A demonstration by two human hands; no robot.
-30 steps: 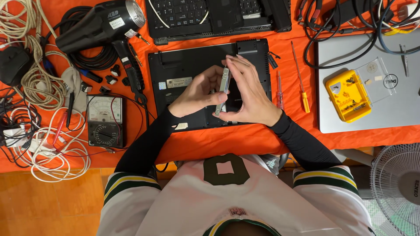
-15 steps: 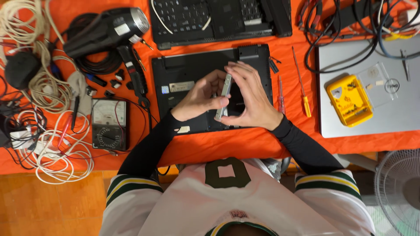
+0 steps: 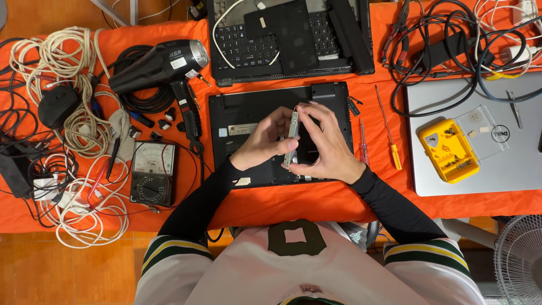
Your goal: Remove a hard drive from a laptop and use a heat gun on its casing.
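A white rectangular label sits on the upturned black laptop base, left of the hands. A small white sticker marks the black heat gun. The multimeter carries a pale dial face.

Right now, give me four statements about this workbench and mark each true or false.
1. Both hands, left hand and right hand, grip a thin silver drive held on edge. True.
2. The drive is held over an overturned black laptop. True.
3. The yellow screw box rests on the orange cloth. False: it sits on the silver laptop.
4. The heat gun lies right of the hands. False: it lies to their left.
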